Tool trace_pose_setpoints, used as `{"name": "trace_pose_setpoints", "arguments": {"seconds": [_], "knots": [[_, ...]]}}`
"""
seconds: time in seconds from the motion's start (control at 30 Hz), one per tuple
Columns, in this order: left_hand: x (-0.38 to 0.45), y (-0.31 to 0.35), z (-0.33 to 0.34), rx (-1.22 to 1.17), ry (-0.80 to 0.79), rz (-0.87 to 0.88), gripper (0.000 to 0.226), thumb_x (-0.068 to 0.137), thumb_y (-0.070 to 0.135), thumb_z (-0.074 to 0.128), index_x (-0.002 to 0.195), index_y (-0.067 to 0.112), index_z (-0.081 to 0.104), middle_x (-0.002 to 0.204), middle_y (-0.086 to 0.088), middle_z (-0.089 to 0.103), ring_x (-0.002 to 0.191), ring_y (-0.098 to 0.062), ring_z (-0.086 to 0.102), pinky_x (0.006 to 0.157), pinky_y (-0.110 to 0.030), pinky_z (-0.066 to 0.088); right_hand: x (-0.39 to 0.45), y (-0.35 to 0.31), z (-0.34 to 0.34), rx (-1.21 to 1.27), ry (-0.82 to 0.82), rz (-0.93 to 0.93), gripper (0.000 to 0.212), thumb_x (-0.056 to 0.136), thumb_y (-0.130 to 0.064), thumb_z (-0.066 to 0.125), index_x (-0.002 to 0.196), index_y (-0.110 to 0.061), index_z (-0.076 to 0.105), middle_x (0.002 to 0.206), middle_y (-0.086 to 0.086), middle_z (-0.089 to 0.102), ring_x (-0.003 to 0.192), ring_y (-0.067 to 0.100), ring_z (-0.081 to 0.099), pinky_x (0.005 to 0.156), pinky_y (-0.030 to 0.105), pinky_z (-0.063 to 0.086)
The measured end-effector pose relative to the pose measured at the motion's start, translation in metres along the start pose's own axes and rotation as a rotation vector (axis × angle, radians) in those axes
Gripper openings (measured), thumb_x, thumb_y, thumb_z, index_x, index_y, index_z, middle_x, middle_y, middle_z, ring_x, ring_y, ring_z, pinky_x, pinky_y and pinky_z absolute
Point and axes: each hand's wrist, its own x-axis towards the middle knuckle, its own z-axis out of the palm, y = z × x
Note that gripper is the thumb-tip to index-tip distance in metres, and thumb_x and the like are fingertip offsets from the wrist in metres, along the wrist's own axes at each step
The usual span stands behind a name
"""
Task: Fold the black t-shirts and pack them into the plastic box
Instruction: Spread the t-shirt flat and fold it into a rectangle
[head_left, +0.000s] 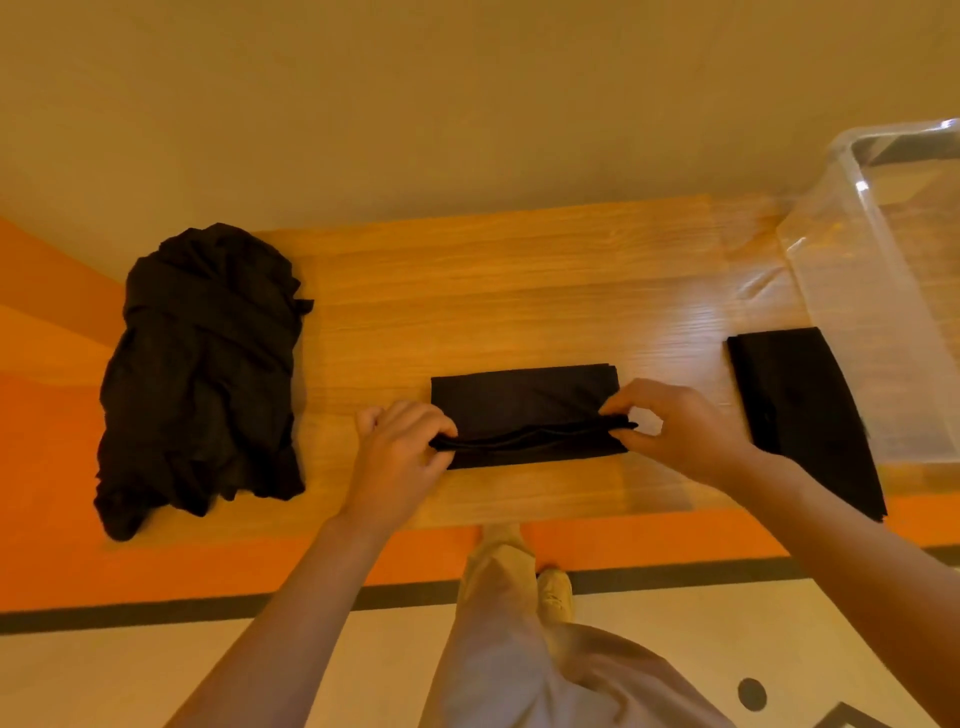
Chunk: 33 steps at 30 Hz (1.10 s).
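Note:
A black t-shirt (524, 400), folded into a narrow strip, lies on the wooden table (519, 291) in front of me. My left hand (402, 447) pinches the left end of its near edge. My right hand (675, 426) pinches the right end of the same edge, lifted slightly off the cloth below. A clear plastic box (852, 249) stands at the right end of the table. One folded black t-shirt (795, 395) lies inside it against the near wall. At the table's left end sits a crumpled pile of black t-shirts (202, 374).
The table's near edge runs just below my hands, and its back edge meets a plain wall. Below it I see an orange and cream floor with a dark stripe, my beige trouser leg (509, 649) and my shoe (555, 592).

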Motion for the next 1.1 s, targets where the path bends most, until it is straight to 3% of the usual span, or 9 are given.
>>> {"name": "trace_pose_setpoints", "arguments": {"seconds": [0.17,0.3,0.37,0.43,0.53,0.67,0.77,0.9,1.1], "knots": [[-0.031,0.000,0.011,0.092,0.013,0.015,0.016,0.081,0.025,0.055,0.086,0.021,0.069,0.092,0.008,0.065,0.094,-0.008,0.054,0.080,-0.027,0.017,-0.020,0.012,0.024,-0.220,0.074,-0.182,0.024,0.076,-0.003,0.077,0.097,-0.011,0.071,0.100,0.001,0.064,0.095,0.011,0.059,0.084,0.026,0.051],[-0.042,0.002,0.012,0.115,0.019,0.027,0.017,0.083,0.034,0.057,0.091,0.024,0.069,0.096,0.009,0.065,0.097,-0.009,0.055,0.081,-0.029,0.017,-0.027,0.011,0.027,-0.347,0.130,-0.268,0.019,0.084,-0.019,0.068,0.100,-0.010,0.071,0.100,0.003,0.066,0.096,0.018,0.062,0.085,0.031,0.052],[-0.045,0.003,0.010,0.110,0.041,0.019,0.023,0.084,0.041,0.058,0.095,0.024,0.069,0.101,0.009,0.063,0.100,-0.008,0.054,0.082,-0.032,0.020,-0.030,0.007,0.024,-0.350,0.133,-0.265,0.030,0.088,-0.033,0.058,0.105,-0.011,0.069,0.105,0.002,0.065,0.100,0.016,0.059,0.089,0.029,0.049],[-0.041,0.010,0.009,0.085,0.089,0.009,0.027,0.088,0.042,0.056,0.099,0.022,0.069,0.107,0.007,0.063,0.103,-0.010,0.054,0.084,-0.034,0.023,-0.030,-0.001,0.026,-0.340,0.190,-0.269,0.034,0.090,-0.035,0.054,0.111,-0.010,0.067,0.112,0.003,0.063,0.106,0.016,0.057,0.092,0.029,0.048],[-0.014,0.031,0.018,0.047,0.087,-0.048,0.037,0.096,0.036,0.045,0.119,0.015,0.063,0.126,-0.001,0.059,0.117,-0.016,0.051,0.096,-0.033,0.025,-0.013,-0.018,0.046,-0.368,0.274,-0.208,0.042,0.096,-0.033,0.046,0.129,-0.008,0.056,0.135,0.007,0.053,0.127,0.021,0.048,0.104,0.032,0.042],[0.009,0.044,0.055,0.071,-0.143,-0.115,0.058,0.103,0.046,0.021,0.151,0.013,0.027,0.158,-0.005,0.025,0.146,-0.017,0.017,0.116,-0.036,0.012,0.016,-0.018,0.084,-0.475,0.150,-0.064,0.062,0.102,-0.047,0.023,0.150,-0.008,0.026,0.158,0.009,0.022,0.147,0.020,0.016,0.119,0.038,0.020],[-0.003,0.026,0.072,0.191,-0.232,-0.118,0.062,0.101,0.051,0.018,0.152,0.015,0.023,0.160,-0.005,0.017,0.149,-0.019,0.009,0.118,-0.045,0.014,0.012,-0.004,0.093,-0.600,0.065,-0.006,0.069,0.101,-0.054,0.016,0.152,-0.008,0.019,0.160,0.009,0.014,0.148,0.018,0.009,0.118,0.040,0.016],[-0.003,0.021,0.071,0.230,-0.239,-0.072,0.065,0.099,0.052,0.026,0.153,0.016,0.020,0.161,-0.005,0.012,0.149,-0.019,0.004,0.119,-0.044,0.011,0.008,0.002,0.089,-0.662,0.085,0.030,0.075,0.098,-0.058,0.020,0.152,-0.007,0.015,0.161,0.008,0.009,0.149,0.016,0.004,0.120,0.039,0.011],[-0.018,0.007,0.058,0.261,-0.272,-0.061,0.066,0.101,0.055,0.018,0.153,0.014,0.022,0.161,-0.006,0.014,0.149,-0.021,0.007,0.118,-0.048,0.014,0.001,0.002,0.087,-0.660,0.091,0.055,0.076,0.098,-0.059,0.017,0.152,-0.006,0.013,0.161,0.010,0.007,0.149,0.018,0.003,0.119,0.039,0.008]]}}
